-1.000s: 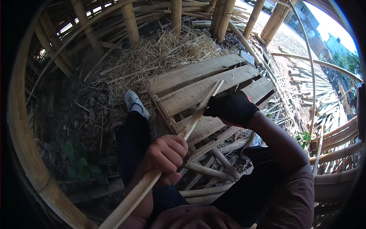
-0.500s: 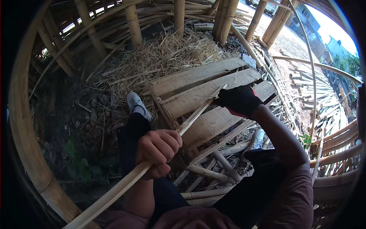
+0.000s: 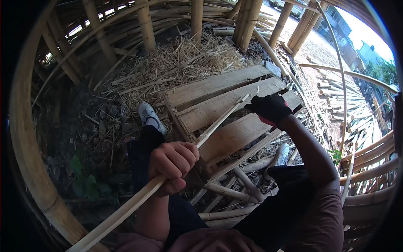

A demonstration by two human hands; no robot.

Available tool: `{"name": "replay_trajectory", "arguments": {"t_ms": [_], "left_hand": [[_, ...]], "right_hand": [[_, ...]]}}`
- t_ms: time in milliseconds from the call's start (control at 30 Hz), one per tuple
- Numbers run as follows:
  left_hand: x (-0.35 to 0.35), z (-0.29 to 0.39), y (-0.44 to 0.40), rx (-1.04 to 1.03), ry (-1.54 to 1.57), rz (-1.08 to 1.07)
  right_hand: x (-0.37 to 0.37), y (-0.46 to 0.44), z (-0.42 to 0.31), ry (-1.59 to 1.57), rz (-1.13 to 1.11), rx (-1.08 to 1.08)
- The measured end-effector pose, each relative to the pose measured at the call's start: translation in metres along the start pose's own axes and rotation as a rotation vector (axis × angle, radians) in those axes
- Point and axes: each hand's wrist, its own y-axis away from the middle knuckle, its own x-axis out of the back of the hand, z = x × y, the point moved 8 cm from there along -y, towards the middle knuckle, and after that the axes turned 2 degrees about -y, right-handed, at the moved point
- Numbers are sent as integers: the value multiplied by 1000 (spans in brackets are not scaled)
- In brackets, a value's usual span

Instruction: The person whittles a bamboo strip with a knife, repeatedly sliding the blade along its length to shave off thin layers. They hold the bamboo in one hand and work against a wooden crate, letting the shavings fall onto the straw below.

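Note:
My bare left hand is closed in a fist around a long, pale split bamboo strip. The strip runs slantwise from the bottom left, through the fist, to a thin far tip over a slatted wooden platform. My right hand wears a black glove with red on it. Its fingers are curled closed just to the right of the strip's tip, with a small gap between them. Whatever the gloved fingers hold, if anything, is hidden by the dark glove.
Straw-like shavings are heaped behind the platform. Upright bamboo posts stand beyond. A thick curved bamboo pole passes along the left. Cut bamboo pieces lie outside at right. My shoes flank the platform; bamboo poles lie below it.
My right hand has moved slightly right, off the strip's far end, which now shows free. My left hand keeps its grip on the strip, nearly unmoved.

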Motion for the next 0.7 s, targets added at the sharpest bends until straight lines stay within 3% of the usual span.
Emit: {"name": "replay_trajectory", "arguments": {"t_ms": [133,233,333,467,533,700], "left_hand": [[-1,-1,4,2,-10,13],[-2,0,5,4,-16,14],[-3,-1,8,2,-20,48],[-4,-2,5,-63,-17,81],[-5,-3,7,-51,-23,54],[-7,-3,4,-56,-38,31]], "right_hand": [[46,34,-97,-493,27,213],[63,51,-123,-303,126,252],[48,38,-108,-549,94,328],[44,33,-102,-519,56,318],[49,38,-99,-359,85,280],[-15,2,0,-277,7,73]]}}
